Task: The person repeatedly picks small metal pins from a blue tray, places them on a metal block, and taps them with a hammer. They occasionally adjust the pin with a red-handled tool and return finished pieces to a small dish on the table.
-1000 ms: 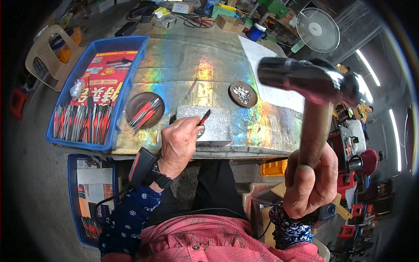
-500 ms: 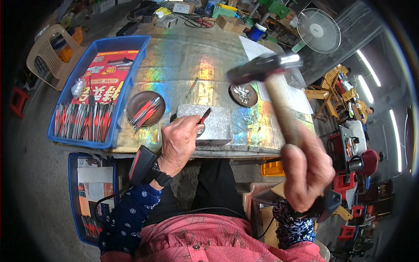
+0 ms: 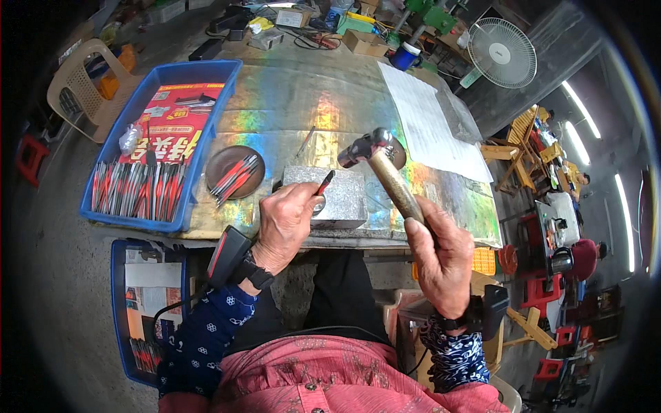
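Note:
My left hand [image 3: 286, 217] pinches a slim red-and-black piece [image 3: 326, 182] over the near left part of a speckled grey metal block [image 3: 344, 196]. A small round shiny thing [image 3: 319, 204] shows just under my fingers; I cannot tell its kind. In my right hand [image 3: 441, 258] is a hammer [image 3: 394, 180], gripped by its wooden handle. Its dark steel head is raised above the table, right of the block and apart from the slim piece. Behind the hammer head, a small dark dish [image 3: 397, 153] is mostly hidden. Left of the block, a brown bowl [image 3: 215, 165] holds several slim red and grey pieces.
A blue tray [image 3: 234, 76] at left holds rows of similar pieces; a second blue tray [image 3: 118, 303] sits lower, beside my left arm. White sheets [image 3: 430, 117] lie at right. Far back are a blue mug [image 3: 405, 56], cardboard box [image 3: 365, 40] and fan [image 3: 501, 51].
My right hand and the hammer have moved left and in toward the block, and the hammer head now hides most of the small dish. My left hand keeps its pinch almost in place.

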`<state>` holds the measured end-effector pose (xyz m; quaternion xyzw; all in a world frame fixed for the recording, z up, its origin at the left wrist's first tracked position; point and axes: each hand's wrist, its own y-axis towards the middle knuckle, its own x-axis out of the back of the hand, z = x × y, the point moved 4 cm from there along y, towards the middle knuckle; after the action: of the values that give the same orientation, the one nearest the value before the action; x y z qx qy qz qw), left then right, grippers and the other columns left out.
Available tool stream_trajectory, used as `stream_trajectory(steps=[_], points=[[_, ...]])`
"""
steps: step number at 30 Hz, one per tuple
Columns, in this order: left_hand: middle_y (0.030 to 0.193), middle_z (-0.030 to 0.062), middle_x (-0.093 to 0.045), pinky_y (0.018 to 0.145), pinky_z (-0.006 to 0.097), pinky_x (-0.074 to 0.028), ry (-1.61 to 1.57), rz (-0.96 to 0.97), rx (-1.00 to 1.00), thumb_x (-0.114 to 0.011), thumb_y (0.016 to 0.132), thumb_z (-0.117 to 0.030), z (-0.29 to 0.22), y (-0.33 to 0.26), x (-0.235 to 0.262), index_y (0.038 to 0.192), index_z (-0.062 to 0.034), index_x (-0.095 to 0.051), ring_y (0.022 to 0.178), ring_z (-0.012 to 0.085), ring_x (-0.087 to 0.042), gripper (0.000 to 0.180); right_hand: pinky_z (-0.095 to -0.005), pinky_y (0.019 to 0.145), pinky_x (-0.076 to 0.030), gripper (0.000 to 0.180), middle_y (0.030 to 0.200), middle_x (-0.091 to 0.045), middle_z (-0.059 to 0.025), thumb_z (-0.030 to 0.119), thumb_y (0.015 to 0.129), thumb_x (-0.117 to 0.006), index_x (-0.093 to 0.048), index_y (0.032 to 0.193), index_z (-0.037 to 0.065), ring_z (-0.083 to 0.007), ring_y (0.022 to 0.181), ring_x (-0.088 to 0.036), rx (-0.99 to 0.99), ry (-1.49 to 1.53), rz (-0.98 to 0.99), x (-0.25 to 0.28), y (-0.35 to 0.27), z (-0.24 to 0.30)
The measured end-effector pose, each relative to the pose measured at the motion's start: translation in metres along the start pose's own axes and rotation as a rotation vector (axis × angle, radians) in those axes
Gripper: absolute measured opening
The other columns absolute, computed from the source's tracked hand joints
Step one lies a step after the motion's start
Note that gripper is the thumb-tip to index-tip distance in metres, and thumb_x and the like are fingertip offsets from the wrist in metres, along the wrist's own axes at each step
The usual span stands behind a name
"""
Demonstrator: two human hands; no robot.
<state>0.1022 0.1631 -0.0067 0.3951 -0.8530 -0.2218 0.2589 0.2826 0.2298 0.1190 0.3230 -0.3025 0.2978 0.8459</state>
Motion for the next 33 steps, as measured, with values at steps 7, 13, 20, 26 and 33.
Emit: stream_trajectory(steps=[7, 13, 20, 26, 33], points=[[0.080, 0.0031, -0.066, 0.059, 0.020, -0.049, -0.399, -0.058, 0.249, -0.062, 0.088, 0.001, 0.027, 0.002, 0.018, 0.101, 0.0028, -0.064, 0.068, 0.0066, -0.061, 0.012, -0.0329, 0.059, -0.049, 0.026, 0.081, -0.064, -0.0191, 0.006, 0.087, -0.064, -0.061, 0.112, -0.001, -0.0282, 0.064, -0.062, 0.051, -0.110, -0.054, -0.028, -0.014, -0.037], [0.083, 0.0073, -0.065, 0.058, 0.021, -0.052, -0.271, 0.006, 0.498, -0.057, 0.094, -0.005, 0.063, -0.001, 0.071, 0.109, 0.0022, -0.059, 0.067, 0.0099, -0.062, 0.017, -0.0386, 0.066, -0.050, 0.030, 0.089, -0.062, -0.0189, 0.002, 0.085, -0.062, -0.060, 0.115, 0.003, -0.0348, 0.076, -0.063, 0.029, -0.329, -0.081, -0.055, -0.025, -0.067], [0.085, 0.0098, -0.066, 0.059, 0.022, -0.056, -0.635, -0.064, 0.633, -0.059, 0.094, -0.009, 0.059, -0.015, 0.086, 0.106, 0.0016, -0.058, 0.069, 0.0131, -0.065, 0.016, -0.0430, 0.066, -0.047, 0.052, 0.091, -0.051, -0.0160, 0.003, 0.073, -0.063, -0.055, 0.125, 0.006, -0.0347, 0.082, -0.057, 0.092, -0.446, -0.119, -0.086, -0.029, -0.089], [0.079, 0.0069, -0.066, 0.057, 0.020, -0.052, -0.394, -0.050, 0.560, -0.060, 0.091, -0.005, 0.073, -0.010, 0.090, 0.102, 0.0019, -0.060, 0.066, 0.0108, -0.063, 0.013, -0.0441, 0.068, -0.048, 0.052, 0.095, -0.051, -0.0160, 0.005, 0.078, -0.063, -0.050, 0.128, 0.007, -0.0357, 0.085, -0.057, 0.015, -0.432, -0.072, -0.099, -0.032, -0.096], [0.086, 0.0156, -0.062, 0.066, 0.047, -0.049, 0.782, 0.093, 0.027, -0.063, 0.082, -0.010, 0.070, 0.001, 0.083, 0.092, -0.0030, -0.063, 0.080, 0.0368, -0.063, 0.012, -0.0450, 0.071, -0.049, 0.045, 0.103, -0.052, -0.0180, 0.011, 0.086, -0.063, -0.048, 0.128, 0.009, -0.0391, 0.088, -0.058, -0.062, -0.365, -0.011, -0.102, -0.030, -0.095]])
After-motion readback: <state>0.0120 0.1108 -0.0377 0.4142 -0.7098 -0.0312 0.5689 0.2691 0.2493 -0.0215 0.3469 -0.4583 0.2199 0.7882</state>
